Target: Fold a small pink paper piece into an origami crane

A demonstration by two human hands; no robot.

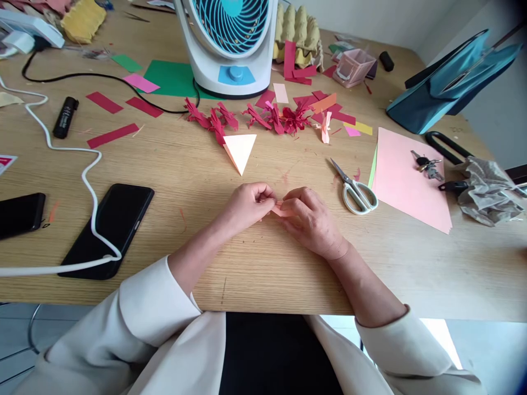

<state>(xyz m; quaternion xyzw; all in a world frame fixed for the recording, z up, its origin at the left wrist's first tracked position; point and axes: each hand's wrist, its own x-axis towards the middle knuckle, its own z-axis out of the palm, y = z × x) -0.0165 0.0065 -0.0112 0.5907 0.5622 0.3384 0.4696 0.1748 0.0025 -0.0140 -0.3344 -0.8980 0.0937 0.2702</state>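
Note:
Between my two hands is a small piece of light orange-pink paper (280, 208), mostly covered by the fingers. My left hand (253, 202) pinches its left end between thumb and forefinger. The fingers of my right hand (310, 219) are closed on its right side. Just beyond the hands lies a folded pale triangle of paper (241, 151). Scissors with white handles (359, 196) rest to the right, blades closed and pointing away. Behind the triangle runs a row of crumpled red paper pieces (275, 118), with a pale pink one (325, 128) at its right end.
A white fan (230, 49) stands at the back. Black phones (119, 225) and a white cable (90, 189) occupy the left, near a black marker (65, 117). On the right are pink sheets (403, 186) with keys (429, 166) on top, and a blue bag (436, 90).

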